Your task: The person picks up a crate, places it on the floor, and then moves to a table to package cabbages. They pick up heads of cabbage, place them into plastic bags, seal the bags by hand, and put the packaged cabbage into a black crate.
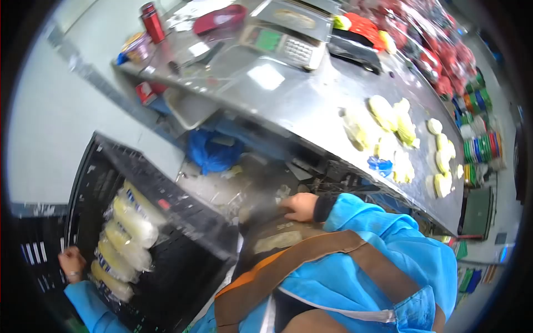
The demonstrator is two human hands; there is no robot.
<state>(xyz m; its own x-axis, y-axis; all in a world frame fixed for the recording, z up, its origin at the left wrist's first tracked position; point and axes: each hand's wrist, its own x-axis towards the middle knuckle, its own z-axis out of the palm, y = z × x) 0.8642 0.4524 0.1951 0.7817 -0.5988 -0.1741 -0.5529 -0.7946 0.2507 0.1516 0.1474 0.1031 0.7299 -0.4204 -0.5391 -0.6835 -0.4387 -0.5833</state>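
My left hand (72,263) grips the left rim of a black plastic crate (177,272), its fingers wrapped round the edge. Inside the crate, several pale yellow vegetables (123,241) in clear wrap with blue print lie side by side in a row. My right hand (300,207) is in front of my body, near the dark brown apron, with its fingers curled. Whatever it may hold is blurred and cannot be made out. The crate's raised near wall stands between its contents and the floor.
A metal table (311,111) carries a weighing scale (283,47), a red bottle (152,22), loose pale cabbages (383,114), a blue tape roll (380,165) and bagged red goods (438,50). Under it lies a blue bag (214,152). More black crates (36,255) stand at the left.
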